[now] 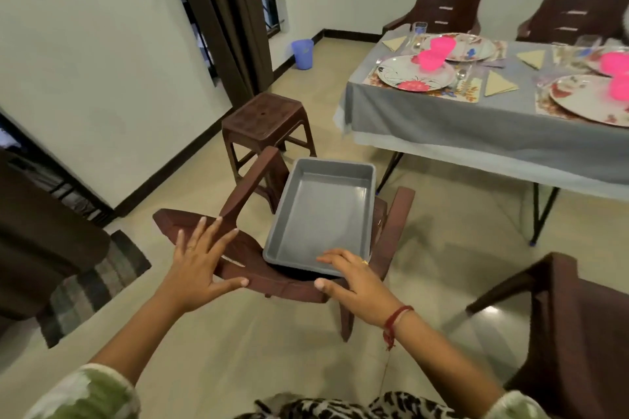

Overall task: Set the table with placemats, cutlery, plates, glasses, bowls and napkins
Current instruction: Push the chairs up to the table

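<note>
Hands apart & flat, gripping nothing: left hand point(197, 262) on back of brown plastic chair point(272, 279), right hand point(354, 279) over near rim of empty grey plastic tray point(323, 211) on its seat, which may slide off if chair tips; floral plates point(401, 73) sit on desk point(442, 122) far right.

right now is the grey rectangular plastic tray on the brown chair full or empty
Empty: the grey rectangular plastic tray, lying flat on the brown plastic chair, shows only its bare floor.
</note>
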### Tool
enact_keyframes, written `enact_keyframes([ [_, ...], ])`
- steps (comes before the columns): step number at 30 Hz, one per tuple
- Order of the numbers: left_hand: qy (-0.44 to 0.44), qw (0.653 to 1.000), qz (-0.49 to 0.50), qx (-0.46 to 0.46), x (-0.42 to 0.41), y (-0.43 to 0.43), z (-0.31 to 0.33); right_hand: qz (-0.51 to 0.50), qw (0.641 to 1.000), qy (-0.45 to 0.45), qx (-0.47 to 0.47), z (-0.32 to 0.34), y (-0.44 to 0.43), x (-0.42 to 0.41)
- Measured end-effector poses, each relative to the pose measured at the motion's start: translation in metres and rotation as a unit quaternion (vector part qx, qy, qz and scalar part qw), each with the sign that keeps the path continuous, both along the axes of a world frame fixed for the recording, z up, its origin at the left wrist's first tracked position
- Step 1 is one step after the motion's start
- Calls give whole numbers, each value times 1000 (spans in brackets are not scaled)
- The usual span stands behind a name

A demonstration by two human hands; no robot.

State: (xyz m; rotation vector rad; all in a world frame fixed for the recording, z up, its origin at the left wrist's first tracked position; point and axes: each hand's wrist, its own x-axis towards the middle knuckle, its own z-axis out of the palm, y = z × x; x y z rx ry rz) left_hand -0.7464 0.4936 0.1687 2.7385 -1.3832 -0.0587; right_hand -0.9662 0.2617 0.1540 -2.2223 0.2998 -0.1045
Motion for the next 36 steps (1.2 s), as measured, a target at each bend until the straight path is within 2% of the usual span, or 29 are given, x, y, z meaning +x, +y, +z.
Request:
enact_keyframes([
  [4, -24, 992, -105, 63, 40, 12, 0, -2, 998, 52, -28, 2, 33, 5],
  [7, -13, 985, -147, 91, 72, 33, 1, -25, 994, 86, -60, 2, 61, 12],
  [10, 10, 982, -163, 92, 89, 40, -2, -65, 981, 111, -147, 3, 69, 17],
  [13, 9, 972, -222, 76, 103, 30, -6, -119, 947, 112, -277, 5, 87, 31],
  [15, 0, 964, -257, 67, 104, 27, -7, -143, 929, 109, -324, 5, 98, 34],
  [18, -19, 955, -295, 27, 97, 26, -10, -149, 926, 114, -329, 0, 100, 17],
  [22, -37, 934, -355, 19, 62, 26, -21, -159, 913, 140, -348, -5, 104, -28],
  [26, -57, 923, -380, -13, 36, 22, -25, -157, 914, 149, -343, -1, 109, -60],
  [31, -58, 927, -370, 31, 5, 9, -14, -129, 908, 154, -367, 2, 103, -88],
  [36, -63, 926, -369, 42, -22, -25, -11, -177, 900, 131, -376, -3, 72, -116],
])
